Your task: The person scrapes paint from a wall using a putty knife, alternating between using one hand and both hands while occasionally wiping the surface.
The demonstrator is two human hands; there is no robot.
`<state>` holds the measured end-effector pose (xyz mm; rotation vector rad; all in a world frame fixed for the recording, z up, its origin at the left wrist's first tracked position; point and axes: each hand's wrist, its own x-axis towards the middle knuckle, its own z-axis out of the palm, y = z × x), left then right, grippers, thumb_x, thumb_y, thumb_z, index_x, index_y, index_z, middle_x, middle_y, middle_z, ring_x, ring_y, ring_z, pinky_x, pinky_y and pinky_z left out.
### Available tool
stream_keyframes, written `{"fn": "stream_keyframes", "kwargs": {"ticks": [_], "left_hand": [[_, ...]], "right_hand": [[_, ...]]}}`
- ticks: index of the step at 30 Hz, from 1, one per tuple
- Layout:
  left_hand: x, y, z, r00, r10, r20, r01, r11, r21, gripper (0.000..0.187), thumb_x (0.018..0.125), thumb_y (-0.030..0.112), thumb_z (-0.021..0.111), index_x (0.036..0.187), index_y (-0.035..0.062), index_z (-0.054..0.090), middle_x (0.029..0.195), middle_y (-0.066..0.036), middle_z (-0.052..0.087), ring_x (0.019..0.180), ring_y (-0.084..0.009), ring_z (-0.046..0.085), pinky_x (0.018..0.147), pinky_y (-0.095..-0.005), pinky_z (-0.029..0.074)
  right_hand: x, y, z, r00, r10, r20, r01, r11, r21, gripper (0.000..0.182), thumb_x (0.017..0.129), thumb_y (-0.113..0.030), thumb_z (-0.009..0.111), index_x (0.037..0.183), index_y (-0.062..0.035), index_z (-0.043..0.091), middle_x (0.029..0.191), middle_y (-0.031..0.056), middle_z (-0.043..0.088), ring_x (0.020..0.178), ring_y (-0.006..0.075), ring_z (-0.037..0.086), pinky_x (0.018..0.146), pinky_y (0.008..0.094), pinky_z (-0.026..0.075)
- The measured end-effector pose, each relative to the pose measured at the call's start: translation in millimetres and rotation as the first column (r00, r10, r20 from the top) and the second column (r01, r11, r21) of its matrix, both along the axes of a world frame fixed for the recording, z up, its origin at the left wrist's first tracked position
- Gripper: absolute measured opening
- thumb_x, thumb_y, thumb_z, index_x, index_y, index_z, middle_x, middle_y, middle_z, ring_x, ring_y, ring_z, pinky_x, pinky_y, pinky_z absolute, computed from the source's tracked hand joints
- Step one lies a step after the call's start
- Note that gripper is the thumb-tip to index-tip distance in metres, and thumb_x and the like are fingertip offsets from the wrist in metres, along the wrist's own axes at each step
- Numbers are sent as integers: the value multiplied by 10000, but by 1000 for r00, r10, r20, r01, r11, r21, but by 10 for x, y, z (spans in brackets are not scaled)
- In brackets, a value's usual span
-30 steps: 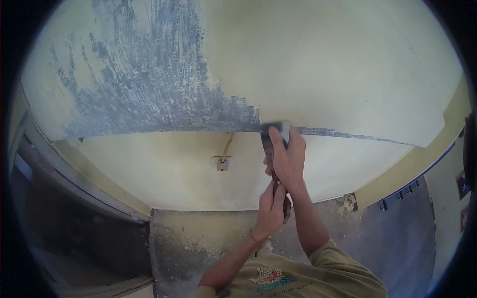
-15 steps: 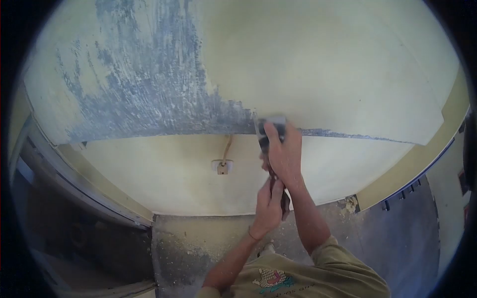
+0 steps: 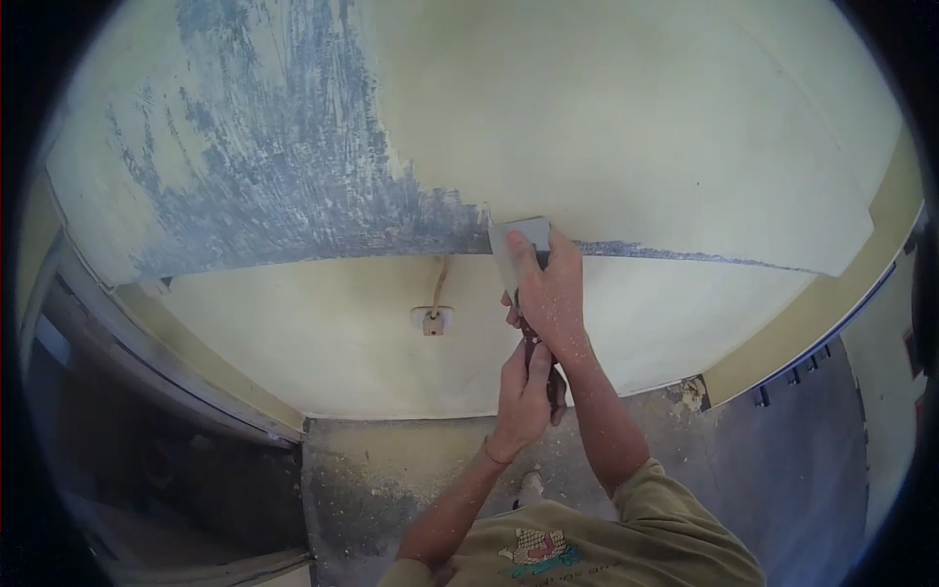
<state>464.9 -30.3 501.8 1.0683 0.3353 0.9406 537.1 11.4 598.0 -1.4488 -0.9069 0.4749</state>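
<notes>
Both of my hands are closed on one scraper (image 3: 531,232), a broad flat metal blade with a dark reddish-brown handle. My right hand (image 3: 554,298) wraps the upper part, its thumb lying along the blade. Lower down, my left hand (image 3: 523,399) grips the handle near its end. The blade sits against the wall (image 3: 626,127), at the right end of a scraped grey-blue patch (image 3: 293,186). Pale cream coating covers the surface right of that patch. Whitish specks dot my right hand and forearm.
Below the scraped edge, a socket with a plug (image 3: 433,321) and cord is on the lower wall. Pale flakes lie over the grey floor (image 3: 377,479). Crumbled debris (image 3: 693,393) sits in the right corner. A dark opening (image 3: 186,460) is at left.
The scraper and both hands have shifted slightly up and left in view, along with the wall patch. The blade, blurred before, now shows sharply. Both hands keep their grip.
</notes>
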Motion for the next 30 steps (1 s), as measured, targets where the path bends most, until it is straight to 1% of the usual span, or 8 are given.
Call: {"fn": "stream_keyframes", "kwargs": {"ticks": [12,14,16,19,20,21,23,30], "left_hand": [[-47,-120,-136,993,23,-114,-37,992,-122,362,1053,347,411,935,21,516,538,-10,468,389,-99,440,371,-267,338],[-114,-314,-787,975,1,-223,-35,988,-149,396,1041,403,425,903,43,519,570,-18,485,432,-115,470,406,-269,364],[-305,-554,-1382,949,-91,-303,-5,954,-301,416,1030,441,444,886,59,526,605,-24,506,490,-126,504,446,-275,389],[-823,-762,-2062,839,-296,-457,55,881,-470,320,1015,368,492,963,56,544,676,-22,542,551,-125,528,493,-301,413],[-1025,-788,-2311,767,-292,-571,50,914,-402,294,998,334,511,985,43,552,693,-30,562,562,-132,546,513,-306,434],[-1223,-803,-2574,685,-276,-675,57,943,-329,272,982,300,530,1008,31,559,710,-39,583,574,-139,565,532,-312,454],[-1641,-911,-3167,492,-1,-870,-112,992,-64,286,941,304,559,891,26,606,683,-69,621,617,-172,639,576,-321,493],[-2322,-439,-3369,345,-132,-929,-225,950,-218,285,931,272,584,945,-8,632,732,-131,656,633,-209,674,579,-361,533]], "right_hand": [[55,-44,-308,995,15,100,-12,999,-31,291,958,-254,571,1003,33,596,637,136,600,408,189,568,357,319,437],[379,56,-1563,798,-176,576,48,972,231,342,951,-291,580,1023,42,615,731,161,652,559,225,646,533,360,522],[215,-540,-1820,975,178,130,-108,901,-419,503,913,-427,620,1087,44,631,893,188,689,855,254,677,777,373,518],[139,-1255,-2866,903,237,-358,-424,626,-655,594,934,-508,559,1128,50,617,910,167,688,844,234,669,762,381,526],[154,-1600,-3330,770,567,291,-264,699,-664,583,952,-515,524,1114,36,621,885,162,693,835,223,679,727,359,544],[230,-1723,-3754,808,548,-217,-490,420,-763,570,959,-501,506,1083,40,634,879,162,704,816,262,695,708,349,555],[175,-2069,-3685,782,527,-333,-512,238,-826,550,933,-480,542,1043,49,642,834,158,706,776,274,702,681,348,547],[296,-1949,-3768,832,554,8,-228,356,-906,581,863,-511,621,916,64,687,825,213,705,777,331,698,731,439,535]]}}
